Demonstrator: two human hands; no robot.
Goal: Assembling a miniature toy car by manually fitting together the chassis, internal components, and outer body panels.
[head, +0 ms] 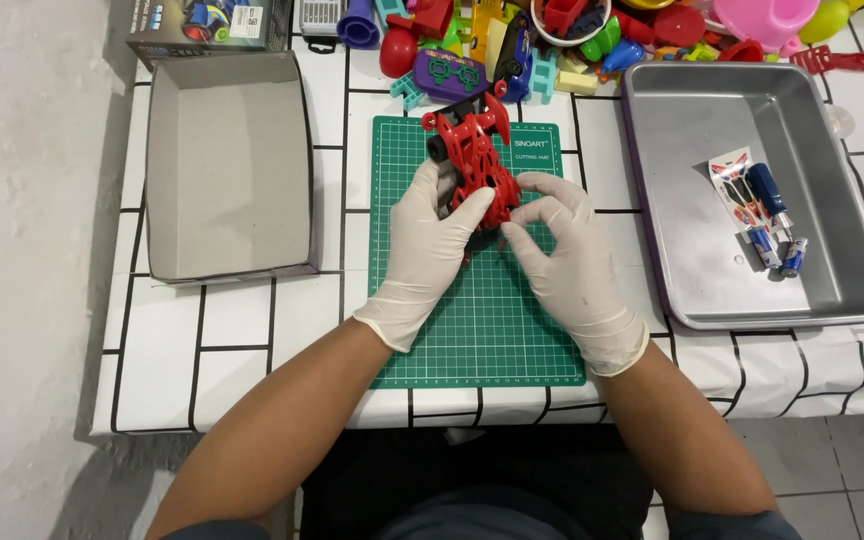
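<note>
At the centre of the frame, over the green cutting mat, the gloved left hand is gripping the red toy car while the right hand is pinching its lower edge with narrowed fingers.

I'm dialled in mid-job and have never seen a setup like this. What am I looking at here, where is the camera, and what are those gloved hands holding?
There is no machine here: a person works with two hands in white gloves. The single picture comes from a camera on the person's head, looking down at a table covered in a white cloth with black lines.

The left hand grips a red toy car over a green cutting mat. The right hand pinches at the car's near end.

To the left lies an open grey cardboard box. To the right, a metal tray holds a screwdriver, small batteries and a sticker sheet. Colourful plastic toys are heaped along the far edge.
</note>
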